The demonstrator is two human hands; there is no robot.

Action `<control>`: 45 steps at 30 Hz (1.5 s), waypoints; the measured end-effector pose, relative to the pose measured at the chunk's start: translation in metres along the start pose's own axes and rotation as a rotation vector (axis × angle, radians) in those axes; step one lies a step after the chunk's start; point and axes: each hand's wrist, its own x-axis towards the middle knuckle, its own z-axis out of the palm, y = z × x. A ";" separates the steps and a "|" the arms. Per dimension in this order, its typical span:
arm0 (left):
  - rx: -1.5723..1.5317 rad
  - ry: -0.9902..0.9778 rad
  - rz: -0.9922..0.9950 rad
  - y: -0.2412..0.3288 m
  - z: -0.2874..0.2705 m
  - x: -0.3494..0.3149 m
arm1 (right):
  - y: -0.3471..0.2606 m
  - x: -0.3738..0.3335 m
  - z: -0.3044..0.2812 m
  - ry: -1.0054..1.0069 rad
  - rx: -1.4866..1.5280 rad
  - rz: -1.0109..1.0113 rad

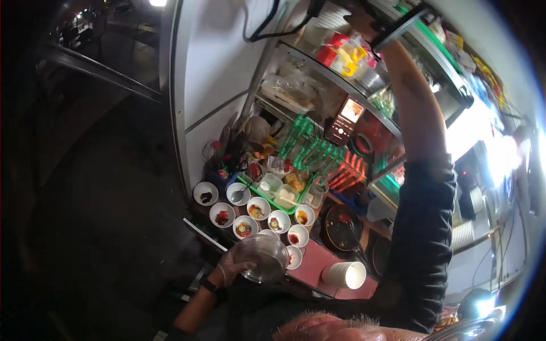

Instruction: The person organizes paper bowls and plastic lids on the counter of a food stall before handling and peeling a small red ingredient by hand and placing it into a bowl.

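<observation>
At the lower centre of the frame, the gloved left hand (232, 268) has its fingers closed on the side of a clear round container (263, 258), which hangs over the nearest of the white bowls (205, 194). Several of these hold red or brown contents, clustered left of centre beside a green tray (291, 211) of small tubs. The right hand (359, 24) reaches to the shelf at the top; it is dim there, so its grip cannot be told. A stack of white cups (341, 275) lies at lower right of centre.
</observation>
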 end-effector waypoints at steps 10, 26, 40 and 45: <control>-0.029 0.073 0.075 0.003 -0.028 -0.009 | 0.051 0.043 0.042 -0.120 -0.245 -0.027; 0.038 0.123 0.039 0.000 -0.026 -0.006 | -0.033 0.017 0.021 -0.241 -0.347 0.213; 0.052 0.103 0.032 -0.009 -0.032 -0.005 | 0.041 0.002 0.054 0.172 -0.031 0.207; 0.068 0.187 0.048 0.003 -0.028 -0.016 | -0.043 0.023 0.040 -0.011 -0.139 0.148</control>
